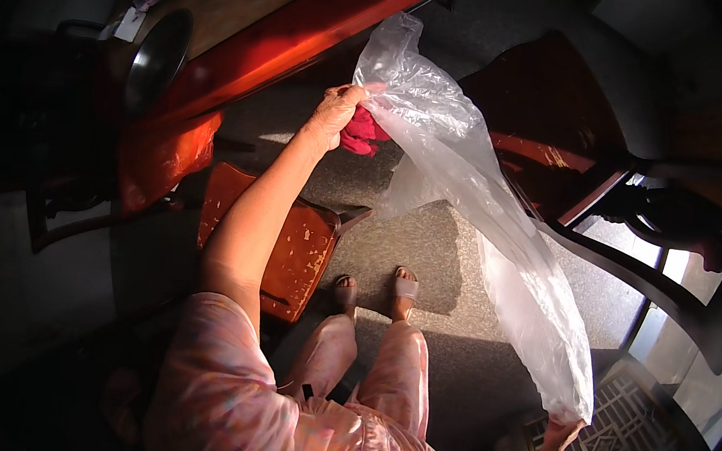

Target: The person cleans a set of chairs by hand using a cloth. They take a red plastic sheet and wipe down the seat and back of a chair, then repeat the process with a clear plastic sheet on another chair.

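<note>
A large sheet or bag of clear plastic film [463,150] stretches between my two hands. My left hand [339,111], at the upper middle, pinches its edge, and one end of the film sticks up beyond the fingers. A crumpled dark pink cloth [362,133] hangs just under that hand; whether the fingers hold it too, I cannot tell. My right hand [565,430], at the lower right, grips the film's other end, which partly covers the fingers. The film between them is gathered and creased, with a loose flap hanging down near the middle.
A reddish wooden table [276,35] crosses the upper left, with a metal pan lid or bowl [159,62] at its end. An orange-red plastic bag [167,163] hangs below. A worn wooden stool or chair seat [304,252] stands beside my feet; dark wooden chairs [549,100] stand at the right.
</note>
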`<state>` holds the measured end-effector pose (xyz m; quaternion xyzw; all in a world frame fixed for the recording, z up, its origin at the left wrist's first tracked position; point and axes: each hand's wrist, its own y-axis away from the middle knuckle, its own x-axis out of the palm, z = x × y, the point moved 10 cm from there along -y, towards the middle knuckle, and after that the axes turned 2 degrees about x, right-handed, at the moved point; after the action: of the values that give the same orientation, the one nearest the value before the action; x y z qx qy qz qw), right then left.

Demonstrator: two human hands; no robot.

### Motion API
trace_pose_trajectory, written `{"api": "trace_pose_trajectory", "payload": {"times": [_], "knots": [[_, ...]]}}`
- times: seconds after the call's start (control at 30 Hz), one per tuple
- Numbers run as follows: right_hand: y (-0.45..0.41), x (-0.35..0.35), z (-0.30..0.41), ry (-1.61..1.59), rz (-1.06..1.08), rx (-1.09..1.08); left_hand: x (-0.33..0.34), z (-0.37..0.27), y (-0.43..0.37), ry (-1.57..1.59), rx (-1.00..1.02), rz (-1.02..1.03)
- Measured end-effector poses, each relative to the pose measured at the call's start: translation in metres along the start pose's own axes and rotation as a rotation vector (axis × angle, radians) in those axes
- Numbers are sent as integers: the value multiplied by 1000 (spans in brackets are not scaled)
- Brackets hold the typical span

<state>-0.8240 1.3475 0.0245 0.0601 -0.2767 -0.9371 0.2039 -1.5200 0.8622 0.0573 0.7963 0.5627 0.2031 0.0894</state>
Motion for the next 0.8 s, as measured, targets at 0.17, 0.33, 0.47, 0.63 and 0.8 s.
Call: {"api": "trace_pose_trajectory", "payload": {"times": [0.17,0.33,0.47,0.63,0.8], "knots": [[-9,40,-11,300,-101,-35,-173,78,84,182,-296,-531],[0,153,12,843,224,-458,-304,108,163,154,-363,-763],[11,209,6,929,267,-441,-380,118,218,299,-290,-837],[25,256,-13,967,333,-400,-461,106,285,611,109,-771],[44,298,-32,1053,420,-408,-517,170,396,626,59,-1100]]}}
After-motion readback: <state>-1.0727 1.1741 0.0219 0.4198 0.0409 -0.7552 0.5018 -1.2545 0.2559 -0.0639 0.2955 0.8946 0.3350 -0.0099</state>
